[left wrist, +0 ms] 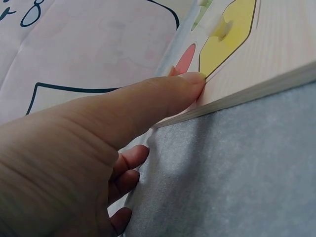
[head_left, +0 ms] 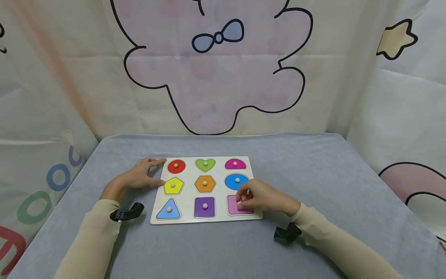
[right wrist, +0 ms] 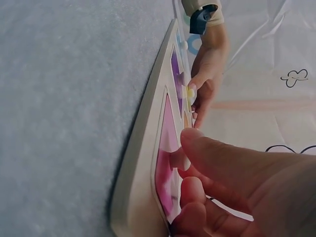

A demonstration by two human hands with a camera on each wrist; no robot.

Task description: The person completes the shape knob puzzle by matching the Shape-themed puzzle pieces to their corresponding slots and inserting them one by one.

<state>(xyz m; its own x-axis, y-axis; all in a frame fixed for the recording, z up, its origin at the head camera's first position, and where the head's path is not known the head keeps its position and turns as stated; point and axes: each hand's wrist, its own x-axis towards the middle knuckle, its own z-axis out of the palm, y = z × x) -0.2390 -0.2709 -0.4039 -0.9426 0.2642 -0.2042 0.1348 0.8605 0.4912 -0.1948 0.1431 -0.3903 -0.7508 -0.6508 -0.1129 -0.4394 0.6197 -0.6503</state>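
A wooden peg puzzle board (head_left: pixel 188 201) lies on the table, with colored shapes seated in its recesses, each with a small knob. My left hand (head_left: pixel 139 173) rests at the board's left edge, its index finger at the far corner and its thumb on the surface beside the yellow pentagon (left wrist: pixel 229 37). The other left fingers lie off the board. At the near right corner, my right hand (head_left: pixel 261 197) pinches the knob (right wrist: pixel 180 159) of the pink rectangular piece (right wrist: pixel 166 148) between thumb and curled fingers. That piece sits in its recess, partly covered by the hand.
Also in the board are a red oval (head_left: pixel 174 167), green heart (head_left: pixel 205 167), magenta half circle (head_left: pixel 238 166), orange hexagon (head_left: pixel 204 189), blue oval (head_left: pixel 230 179), blue triangle (head_left: pixel 168 215) and purple square (head_left: pixel 210 213). A grey cloth (head_left: pixel 195 252) covers the table; printed curtains (head_left: pixel 87 38) surround it.
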